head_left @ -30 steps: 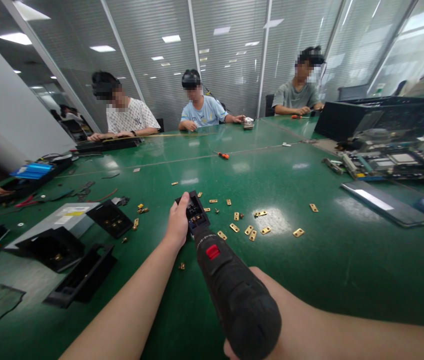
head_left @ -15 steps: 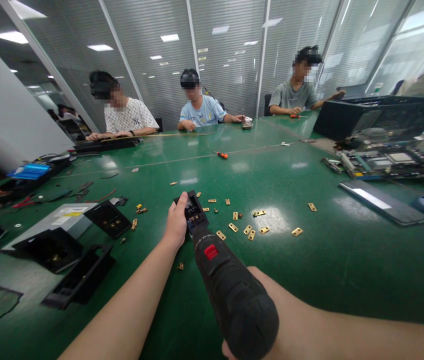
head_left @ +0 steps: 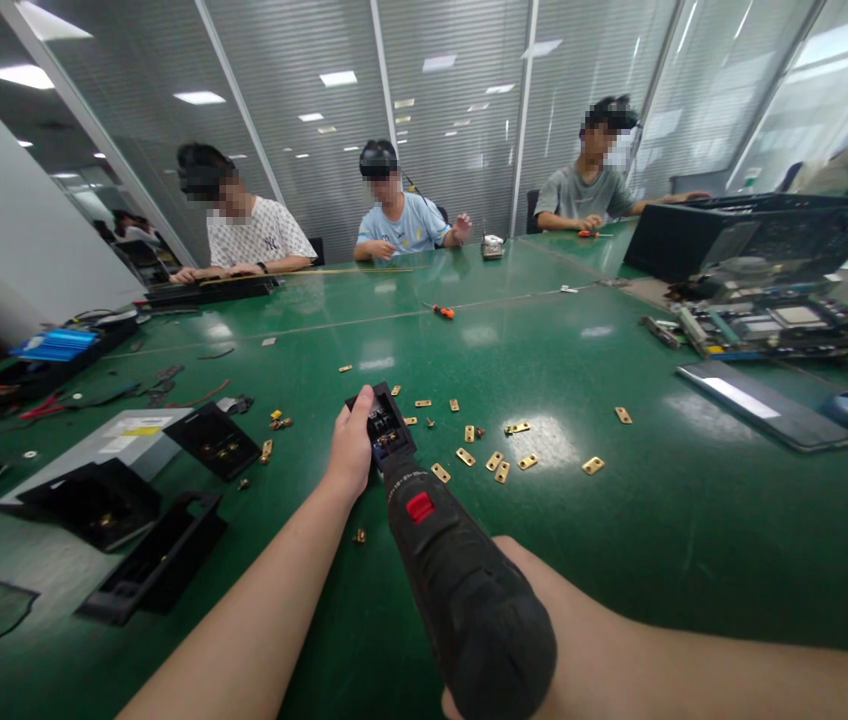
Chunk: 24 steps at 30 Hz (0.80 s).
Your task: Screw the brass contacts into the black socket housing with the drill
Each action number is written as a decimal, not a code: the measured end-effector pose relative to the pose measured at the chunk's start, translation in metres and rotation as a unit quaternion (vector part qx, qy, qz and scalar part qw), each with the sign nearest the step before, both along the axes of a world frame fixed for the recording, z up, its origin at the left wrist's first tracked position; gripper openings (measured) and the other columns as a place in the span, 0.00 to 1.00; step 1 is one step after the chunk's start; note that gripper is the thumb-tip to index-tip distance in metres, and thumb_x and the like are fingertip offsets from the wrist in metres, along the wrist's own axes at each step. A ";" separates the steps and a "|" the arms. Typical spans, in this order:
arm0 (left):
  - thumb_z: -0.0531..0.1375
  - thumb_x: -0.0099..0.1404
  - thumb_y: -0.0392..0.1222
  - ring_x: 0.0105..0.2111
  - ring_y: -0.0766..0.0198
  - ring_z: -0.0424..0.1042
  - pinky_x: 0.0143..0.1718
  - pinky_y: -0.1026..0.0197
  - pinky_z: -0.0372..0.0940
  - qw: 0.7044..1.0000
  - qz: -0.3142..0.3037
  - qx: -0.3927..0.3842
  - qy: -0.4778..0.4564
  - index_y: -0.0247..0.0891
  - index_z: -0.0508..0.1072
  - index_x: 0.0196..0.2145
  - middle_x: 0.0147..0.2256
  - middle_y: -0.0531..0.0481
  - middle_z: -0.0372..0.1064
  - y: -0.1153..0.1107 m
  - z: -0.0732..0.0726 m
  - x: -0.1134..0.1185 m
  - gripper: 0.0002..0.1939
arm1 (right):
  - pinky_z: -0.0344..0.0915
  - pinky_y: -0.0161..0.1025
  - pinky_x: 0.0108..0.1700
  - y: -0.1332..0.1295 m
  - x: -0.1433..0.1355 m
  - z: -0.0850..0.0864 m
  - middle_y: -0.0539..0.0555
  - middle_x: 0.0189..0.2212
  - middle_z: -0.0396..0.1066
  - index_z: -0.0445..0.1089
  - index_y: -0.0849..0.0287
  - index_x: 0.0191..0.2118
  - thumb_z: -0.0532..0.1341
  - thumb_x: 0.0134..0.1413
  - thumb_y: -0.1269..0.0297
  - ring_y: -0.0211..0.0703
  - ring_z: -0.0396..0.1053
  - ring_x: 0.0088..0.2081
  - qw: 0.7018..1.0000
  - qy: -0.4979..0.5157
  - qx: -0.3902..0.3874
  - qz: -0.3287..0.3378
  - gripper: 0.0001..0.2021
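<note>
My left hand (head_left: pixel 350 447) is closed around a small black plastic housing (head_left: pixel 388 412), thumb along its near left side. Brass-coloured metal shows inside the housing. My right hand (head_left: pixel 503 565) grips a black cordless drill (head_left: pixel 461 600) with a red switch on top; the drill body hides most of that hand. The drill's nose points into the near end of the housing, and its tip is hidden. Around the housing lie several small brass plates (head_left: pixel 465 457) with holes. A loose brass piece (head_left: pixel 359 537) rests by my left forearm.
Black plastic housings (head_left: pixel 154 560) and a grey metal box (head_left: pixel 131 440) stand at left. An orange screwdriver (head_left: pixel 443 312) lies mid-table. At right are a dark flat panel (head_left: pixel 765 405), a circuit board (head_left: pixel 784 318) and an open black case (head_left: pixel 683 240). Three co-workers sit across the green table (head_left: pixel 619 540).
My hands, the drill and the housing stay nearly in place. Across the table, the middle co-worker's hand has lifted off a small device.
</note>
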<state>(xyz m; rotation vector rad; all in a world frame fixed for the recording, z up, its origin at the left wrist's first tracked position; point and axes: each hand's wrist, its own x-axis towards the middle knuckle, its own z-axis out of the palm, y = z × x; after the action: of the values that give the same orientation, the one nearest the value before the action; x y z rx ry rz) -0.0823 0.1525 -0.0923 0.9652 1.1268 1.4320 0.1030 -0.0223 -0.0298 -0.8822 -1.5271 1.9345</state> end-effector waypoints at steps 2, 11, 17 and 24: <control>0.64 0.57 0.64 0.27 0.56 0.78 0.32 0.54 0.73 1.000 0.001 0.001 0.001 0.36 0.73 0.39 0.29 0.47 0.77 0.000 0.000 0.000 0.27 | 0.58 0.34 0.32 0.000 -0.001 0.000 0.40 0.19 0.57 0.61 0.58 0.27 0.67 0.33 0.78 0.32 0.55 0.25 1.000 0.004 0.001 0.002 0.16; 0.64 0.57 0.64 0.27 0.55 0.77 0.31 0.54 0.73 1.000 0.005 -0.002 0.009 0.36 0.73 0.39 0.29 0.47 0.77 0.000 -0.001 -0.001 0.27 | 0.61 0.34 0.29 -0.004 -0.007 -0.027 0.42 0.19 0.53 0.61 0.58 0.28 0.69 0.48 0.56 0.32 0.54 0.22 0.996 0.037 -0.072 -0.038 0.16; 0.64 0.57 0.64 0.27 0.56 0.77 0.32 0.54 0.72 1.000 0.006 0.000 0.010 0.37 0.73 0.39 0.29 0.48 0.76 -0.001 0.000 0.000 0.26 | 0.59 0.32 0.31 -0.002 -0.004 -0.005 0.43 0.23 0.60 0.60 0.59 0.25 0.73 0.33 0.72 0.31 0.56 0.27 0.997 0.054 -0.049 -0.022 0.19; 0.65 0.56 0.64 0.27 0.55 0.77 0.32 0.54 0.72 1.000 0.006 -0.002 0.009 0.37 0.73 0.38 0.28 0.48 0.76 -0.002 0.001 0.000 0.26 | 0.60 0.35 0.35 -0.004 -0.006 -0.002 0.44 0.23 0.61 0.61 0.59 0.26 0.67 0.41 0.73 0.32 0.57 0.28 0.992 0.036 -0.102 -0.057 0.12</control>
<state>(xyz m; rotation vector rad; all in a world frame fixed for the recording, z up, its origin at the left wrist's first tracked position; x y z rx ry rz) -0.0822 0.1509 -0.0911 0.9709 1.1498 1.4328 0.0967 -0.0261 -0.0321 -0.9517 -1.2261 2.0418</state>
